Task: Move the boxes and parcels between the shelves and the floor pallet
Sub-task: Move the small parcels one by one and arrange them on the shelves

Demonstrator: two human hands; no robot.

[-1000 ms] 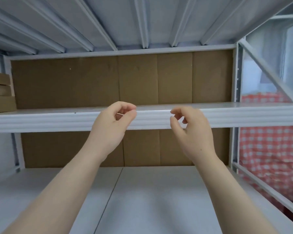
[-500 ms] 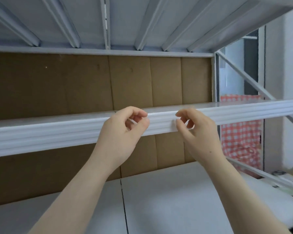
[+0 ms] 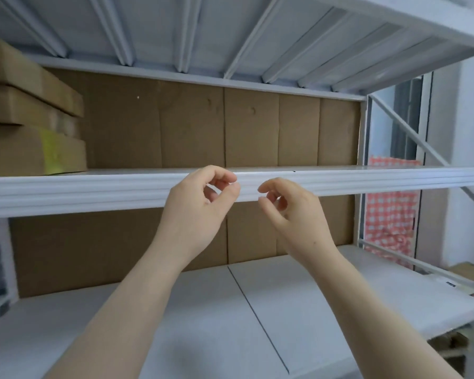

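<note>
Both hands are raised in front of the white metal shelf (image 3: 93, 187). My left hand (image 3: 200, 206) has loosely curled fingers and holds nothing, level with the shelf's front edge. Just to its right, my right hand (image 3: 293, 212) is also loosely curled and holds nothing. A stack of flat cardboard boxes (image 3: 30, 124) lies at the left end of that shelf, well to the left of my hands; the bottom box carries a yellow-green label. No pallet is in view.
Brown cardboard sheets (image 3: 257, 132) line the back of the rack. The lower white shelf board (image 3: 203, 310) runs under my forearms. A diagonal brace (image 3: 411, 138) and upright close the right end. Red checked cloth (image 3: 389, 214) hangs beyond it.
The view has swung left, so the box stack has come into sight at the left. Both hands stay raised by the shelf edge, fingers a little looser.
</note>
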